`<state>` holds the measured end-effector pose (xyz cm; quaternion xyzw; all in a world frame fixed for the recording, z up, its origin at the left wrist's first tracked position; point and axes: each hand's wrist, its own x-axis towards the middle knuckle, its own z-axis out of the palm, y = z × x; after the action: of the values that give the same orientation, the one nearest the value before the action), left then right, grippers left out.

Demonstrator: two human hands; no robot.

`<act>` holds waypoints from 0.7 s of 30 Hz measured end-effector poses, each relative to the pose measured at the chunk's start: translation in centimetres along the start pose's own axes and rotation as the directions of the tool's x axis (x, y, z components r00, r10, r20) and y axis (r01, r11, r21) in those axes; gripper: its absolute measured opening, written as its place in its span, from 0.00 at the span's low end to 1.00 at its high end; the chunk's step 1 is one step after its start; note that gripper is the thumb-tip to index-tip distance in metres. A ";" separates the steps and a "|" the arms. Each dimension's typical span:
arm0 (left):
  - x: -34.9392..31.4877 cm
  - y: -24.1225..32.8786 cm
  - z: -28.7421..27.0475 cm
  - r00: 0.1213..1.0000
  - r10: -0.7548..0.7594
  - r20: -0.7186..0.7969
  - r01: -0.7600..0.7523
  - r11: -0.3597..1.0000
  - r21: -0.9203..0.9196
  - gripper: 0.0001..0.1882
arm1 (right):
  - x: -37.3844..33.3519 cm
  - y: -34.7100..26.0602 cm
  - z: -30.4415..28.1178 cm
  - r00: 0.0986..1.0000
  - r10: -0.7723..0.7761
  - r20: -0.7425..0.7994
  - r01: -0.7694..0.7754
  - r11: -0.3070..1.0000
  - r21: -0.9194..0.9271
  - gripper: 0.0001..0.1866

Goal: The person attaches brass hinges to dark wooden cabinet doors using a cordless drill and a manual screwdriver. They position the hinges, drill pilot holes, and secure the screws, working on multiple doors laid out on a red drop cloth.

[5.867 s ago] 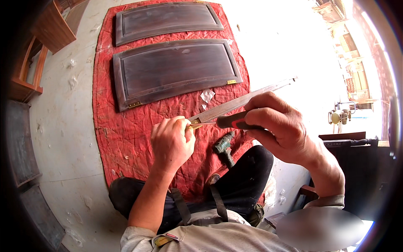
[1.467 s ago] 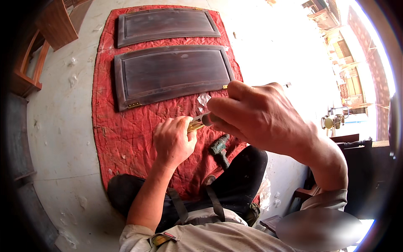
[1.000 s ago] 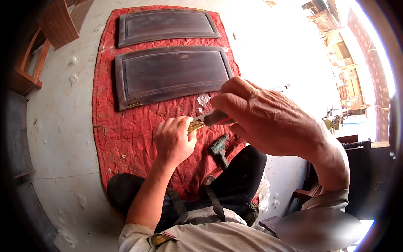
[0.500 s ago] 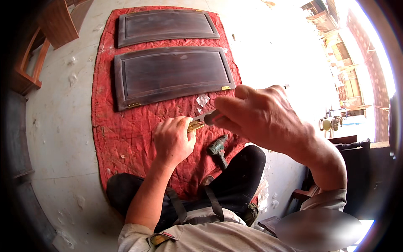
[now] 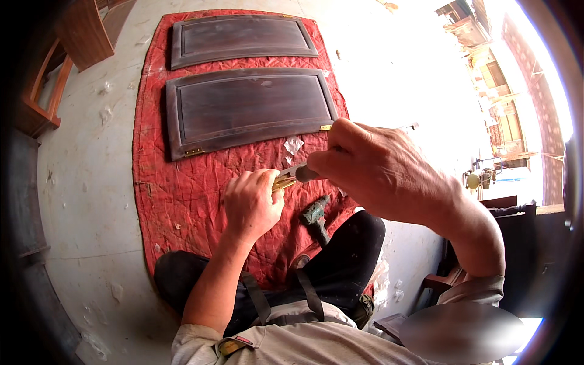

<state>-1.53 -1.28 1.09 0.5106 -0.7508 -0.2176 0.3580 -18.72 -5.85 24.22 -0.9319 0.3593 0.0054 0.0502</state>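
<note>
Over the red cloth, my left hand [image 5: 252,202] is closed around a small brass hinge [image 5: 282,183], whose far part is hidden by my fingers. Just right of it, my right hand [image 5: 380,167] grips a grey-handled tool [image 5: 308,173] with a flat, pale metal end. That end reaches the hinge beside my left fingertips; its exact kind is unclear. Beyond my hands lies a dark wooden door panel [image 5: 252,104] with a hinge plate [image 5: 194,151] on its near edge at the left and another brass plate [image 5: 325,128] at the right.
A second dark panel [image 5: 243,40] lies farther back on the red cloth [image 5: 194,207]. A green cordless drill [image 5: 314,218] rests beside my right knee. Scraps of clear plastic [image 5: 293,145] lie on the cloth. Wooden furniture [image 5: 82,36] stands at the far left.
My right hand has turned slightly at the wrist and shifted a little, still gripping the grey-handled tool. My left hand and the hinge have hardly moved.
</note>
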 end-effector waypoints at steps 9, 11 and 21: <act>0.0 -0.1 0.0 1.000 0.016 -0.015 -0.016 1.000 0.001 0.21 | -0.4 -0.8 -0.7 0.996 0.034 0.081 -0.032 0.999 -0.026 0.08; 0.0 0.0 0.0 1.000 0.014 -0.013 -0.014 1.000 -0.004 0.21 | -0.1 -1.3 -1.6 0.972 0.128 0.195 -0.120 0.992 -0.050 0.08; 0.1 0.0 0.1 1.000 0.016 -0.013 -0.016 1.000 0.001 0.21 | 0.6 -1.3 -1.4 0.957 0.202 0.206 -0.203 0.979 -0.017 0.08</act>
<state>-1.60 -1.40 1.05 0.5061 -0.7527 -0.2110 0.3644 -17.47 -5.41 25.68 -0.8844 0.4458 0.1062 0.0885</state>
